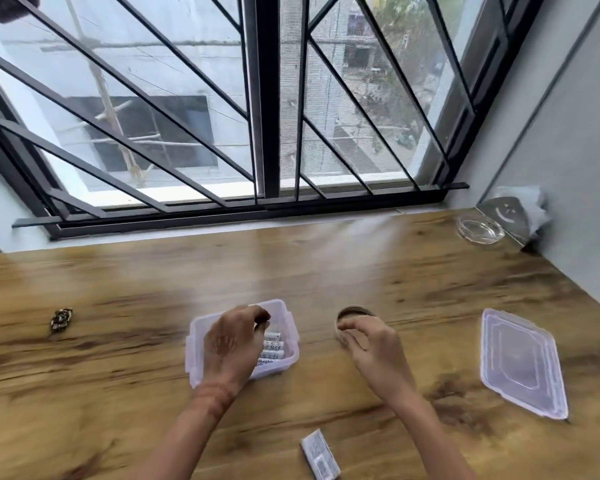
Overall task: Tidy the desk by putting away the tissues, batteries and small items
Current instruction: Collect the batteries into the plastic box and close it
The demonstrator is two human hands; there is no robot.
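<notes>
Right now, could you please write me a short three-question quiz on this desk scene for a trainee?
1. True or false: the clear rectangular plastic lid is snapped onto the clear plastic box holding white batteries.
2. Which hand is above that box?
3. Fill in: the round glass ashtray sits near the desk's far ____ corner.

Key
1. False: the lid lies apart from the box on the wooden desk.
2. The left hand.
3. Right.
</notes>
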